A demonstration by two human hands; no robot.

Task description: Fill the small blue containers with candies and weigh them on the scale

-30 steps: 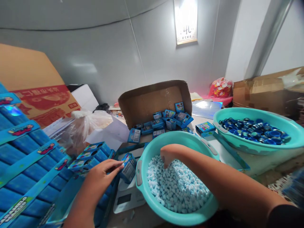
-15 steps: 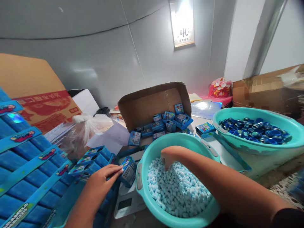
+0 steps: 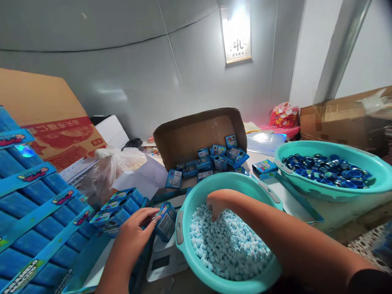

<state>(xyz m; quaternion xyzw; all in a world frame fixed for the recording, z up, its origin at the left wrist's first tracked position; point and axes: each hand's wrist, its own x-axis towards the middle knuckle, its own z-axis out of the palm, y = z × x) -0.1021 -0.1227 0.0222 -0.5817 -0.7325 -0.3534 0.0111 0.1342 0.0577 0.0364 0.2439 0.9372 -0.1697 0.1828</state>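
While my right hand (image 3: pixel 216 204) stays sunk in the basin's (image 3: pixel 180 222) pale candies (image 3: pixel 228 249), its grip hidden so I cannot tell, my left hand (image 3: pixel 134 232) has barely moved, pinching the small blue box (image 3: pixel 165 220) on the scale (image 3: pixel 165 261) near the table's front edge.

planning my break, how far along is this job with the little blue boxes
Done, apparently: small blue cartons heaped in the open brown cardboard box. In hand: left hand holds one carton on the white scale; right hand digs into pale blue sweets in the teal plastic basin. Left: that basin is well filled.
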